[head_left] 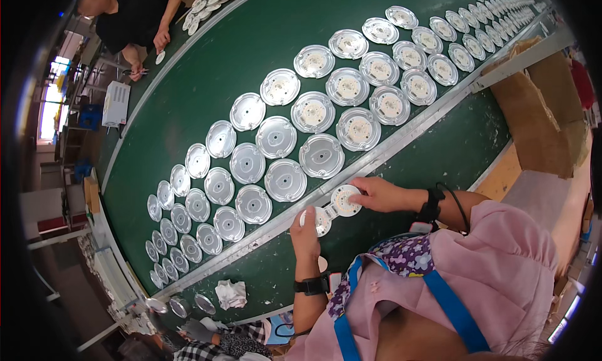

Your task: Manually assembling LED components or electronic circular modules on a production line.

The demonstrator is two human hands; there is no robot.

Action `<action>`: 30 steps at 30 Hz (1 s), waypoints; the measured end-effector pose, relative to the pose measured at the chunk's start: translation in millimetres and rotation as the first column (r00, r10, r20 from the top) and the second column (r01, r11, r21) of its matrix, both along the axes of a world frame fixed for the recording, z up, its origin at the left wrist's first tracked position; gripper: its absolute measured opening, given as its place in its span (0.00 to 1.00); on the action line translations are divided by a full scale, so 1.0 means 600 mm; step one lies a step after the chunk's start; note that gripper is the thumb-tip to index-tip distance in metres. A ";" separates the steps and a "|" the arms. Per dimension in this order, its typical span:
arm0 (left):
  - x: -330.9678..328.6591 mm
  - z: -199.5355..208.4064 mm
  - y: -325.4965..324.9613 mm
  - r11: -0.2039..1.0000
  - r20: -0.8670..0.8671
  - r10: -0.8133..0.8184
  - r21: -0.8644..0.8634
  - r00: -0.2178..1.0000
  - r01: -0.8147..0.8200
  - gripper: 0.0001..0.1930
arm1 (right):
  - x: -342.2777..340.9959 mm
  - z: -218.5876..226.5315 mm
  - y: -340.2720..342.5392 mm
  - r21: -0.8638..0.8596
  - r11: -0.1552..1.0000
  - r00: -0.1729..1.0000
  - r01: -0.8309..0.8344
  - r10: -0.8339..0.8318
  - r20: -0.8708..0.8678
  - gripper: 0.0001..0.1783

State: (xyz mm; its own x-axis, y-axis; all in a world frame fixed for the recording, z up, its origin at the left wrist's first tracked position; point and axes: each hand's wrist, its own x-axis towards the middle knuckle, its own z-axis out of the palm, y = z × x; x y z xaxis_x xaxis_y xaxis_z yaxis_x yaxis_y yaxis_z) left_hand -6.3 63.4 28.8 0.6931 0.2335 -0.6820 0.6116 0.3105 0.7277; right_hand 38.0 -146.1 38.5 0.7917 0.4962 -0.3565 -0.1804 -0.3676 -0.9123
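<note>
My left hand (305,235) grips the edge of a white round LED board (323,222). A short strip joins it to a second white round LED board (345,200), pinched by my right hand (379,195) between thumb and fingers. Both boards are above the near edge of the green worktable, in front of a metal rail (288,219). Beyond the rail stand rows of shiny round metal lamp bases. The base nearest my hands (285,180) is bare, as are those to the left; a base farther right (358,129) carries a white LED board.
A cardboard box (539,104) stands at the right. At upper left a co-worker's hand (162,40) holds a white disc. A grey-gloved hand (199,331) shows at lower left, near loose metal discs (204,303) and a crumpled white cloth (231,294). Another white disc (323,264) is partly hidden behind my left wrist.
</note>
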 end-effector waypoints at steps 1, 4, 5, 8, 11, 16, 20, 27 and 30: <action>0.002 0.006 -0.007 1.000 0.001 -0.001 -0.004 1.000 0.001 0.09 | -0.001 0.005 0.001 -0.118 0.993 0.984 0.007 0.015 0.179 0.12; 0.011 0.021 -0.031 0.661 0.291 -0.417 0.748 0.861 0.068 0.10 | -0.004 0.014 0.015 -0.218 0.976 0.930 0.025 0.057 0.362 0.10; 0.012 0.022 -0.039 0.663 0.291 -0.417 0.745 0.861 0.069 0.10 | -0.005 0.012 0.018 -0.202 0.976 0.869 0.077 0.034 0.494 0.09; 0.022 0.021 -0.050 0.689 0.276 -0.347 0.724 0.897 0.044 0.10 | 0.038 -0.051 -0.005 0.120 0.980 0.983 0.162 -0.150 -0.104 0.09; 0.031 0.005 -0.032 0.310 -0.063 0.196 -0.943 0.979 -0.122 0.14 | 0.035 -0.046 0.008 0.374 0.774 0.409 0.510 0.165 -0.898 0.07; 0.061 -0.005 -0.011 0.999 0.064 0.005 0.051 0.998 -0.008 0.08 | 0.080 -0.048 0.020 0.095 0.915 0.885 0.393 -0.348 -0.309 0.07; 0.070 0.013 -0.015 0.667 0.113 -0.560 0.649 0.821 0.366 0.17 | 0.124 -0.053 0.034 -0.040 0.936 0.921 0.349 -0.335 0.198 0.09; 0.096 -0.025 -0.044 0.266 -0.106 -0.807 0.813 0.580 0.518 0.25 | 0.131 -0.062 0.028 -0.426 0.846 0.831 0.320 -0.035 0.555 0.09; 0.100 -0.041 -0.049 0.105 -0.227 -0.821 0.841 0.524 0.531 0.27 | 0.121 -0.064 0.021 -0.429 0.855 0.739 0.290 0.085 0.668 0.09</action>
